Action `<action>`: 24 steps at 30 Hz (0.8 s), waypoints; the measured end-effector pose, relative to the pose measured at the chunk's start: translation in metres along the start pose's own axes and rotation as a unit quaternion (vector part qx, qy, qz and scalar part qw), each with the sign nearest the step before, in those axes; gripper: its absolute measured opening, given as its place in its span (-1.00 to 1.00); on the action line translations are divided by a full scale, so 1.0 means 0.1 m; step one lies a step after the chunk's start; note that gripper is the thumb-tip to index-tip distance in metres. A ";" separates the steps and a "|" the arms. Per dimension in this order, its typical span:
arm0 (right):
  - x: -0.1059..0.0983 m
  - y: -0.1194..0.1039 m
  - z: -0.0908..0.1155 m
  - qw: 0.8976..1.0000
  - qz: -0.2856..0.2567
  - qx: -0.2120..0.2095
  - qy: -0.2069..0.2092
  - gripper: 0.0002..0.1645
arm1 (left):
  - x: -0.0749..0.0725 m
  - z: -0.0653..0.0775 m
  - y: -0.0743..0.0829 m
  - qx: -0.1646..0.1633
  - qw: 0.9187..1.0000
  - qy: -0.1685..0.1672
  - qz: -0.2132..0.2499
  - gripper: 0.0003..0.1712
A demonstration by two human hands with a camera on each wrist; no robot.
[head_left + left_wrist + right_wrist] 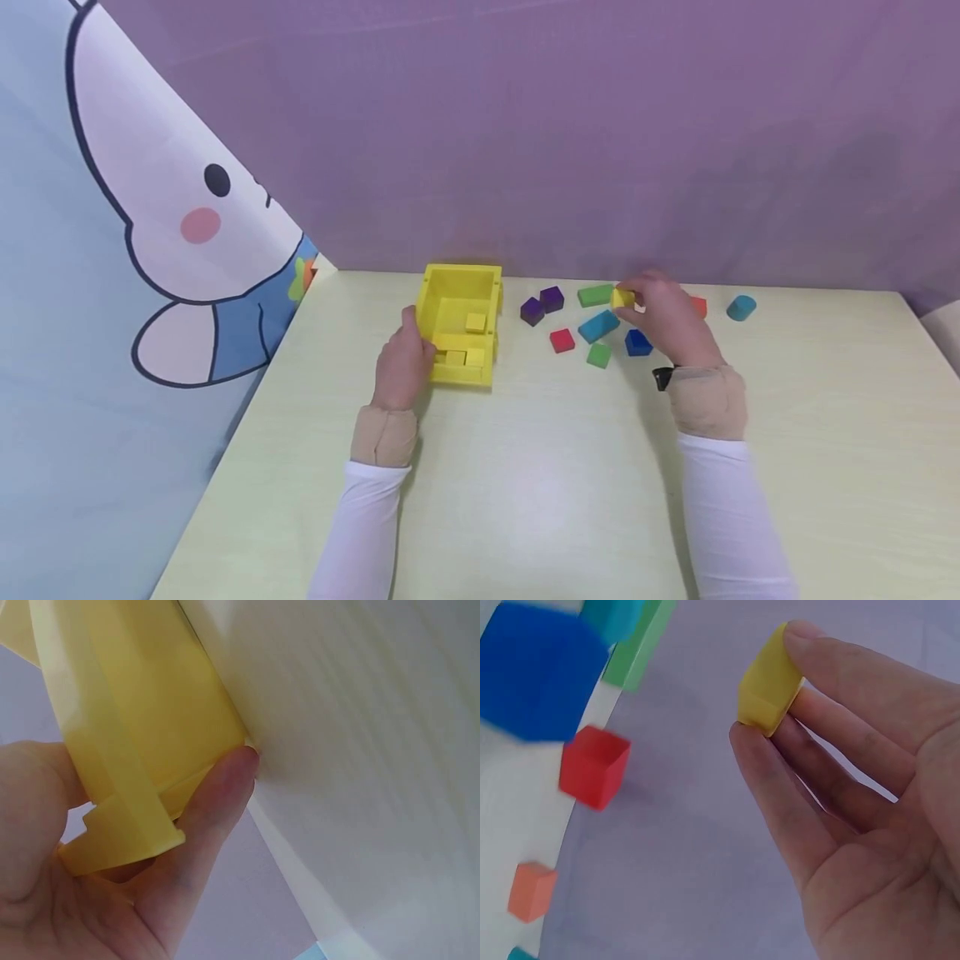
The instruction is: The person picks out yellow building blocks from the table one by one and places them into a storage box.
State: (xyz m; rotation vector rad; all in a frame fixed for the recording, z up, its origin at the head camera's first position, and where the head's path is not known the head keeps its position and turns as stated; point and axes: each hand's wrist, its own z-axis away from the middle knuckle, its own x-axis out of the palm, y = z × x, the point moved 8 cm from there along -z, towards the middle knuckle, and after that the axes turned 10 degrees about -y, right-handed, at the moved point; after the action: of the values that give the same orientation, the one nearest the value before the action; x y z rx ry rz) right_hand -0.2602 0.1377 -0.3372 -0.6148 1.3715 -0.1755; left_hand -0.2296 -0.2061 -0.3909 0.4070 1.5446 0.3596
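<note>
My left hand [401,367] grips the left side of a yellow toy bin [450,308] on the table, near the back edge. In the left wrist view its thumb and fingers curl round the yellow wall [150,712]. Inside the bin lie several small yellow blocks [476,322]. My right hand [670,321] is raised over the coloured blocks, pinching a yellow block [769,682] between thumb and fingertips. Below and left of it lie a long green block [596,295], a light blue block [598,326] and a dark blue block [639,342].
Purple cubes [532,312] lie just right of the bin. A red block [562,340] and a small green block [598,356] sit nearer. A teal cylinder [741,307] and a red-orange block [699,306] lie at right. A purple backdrop [525,150] rises behind the table.
</note>
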 end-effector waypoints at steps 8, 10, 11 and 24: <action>0.05 -0.32 -0.06 0.999 0.013 -0.045 -0.001 -0.55 | -0.02 0.01 0.00 0.006 1.000 0.003 0.003 -0.37; 0.07 -0.39 -0.08 0.999 0.011 -0.050 -0.002 -0.55 | -0.02 0.00 0.01 0.006 1.000 0.006 0.002 -0.38; 0.08 -0.43 -0.10 0.999 0.011 -0.053 -0.003 -0.54 | -0.02 0.00 0.01 0.006 1.000 0.006 0.003 -0.38; 0.31 -0.94 -0.26 0.997 0.014 -0.074 -0.036 -0.46 | -0.01 -0.01 -0.01 0.000 1.000 0.006 0.003 -0.39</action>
State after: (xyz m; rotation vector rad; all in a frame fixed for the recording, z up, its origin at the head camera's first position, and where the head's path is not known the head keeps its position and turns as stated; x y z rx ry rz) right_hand -0.2571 0.0376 -0.3182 -0.7187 1.3310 -0.0291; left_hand -0.2309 -0.2071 -0.3902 0.4102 1.5559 0.3665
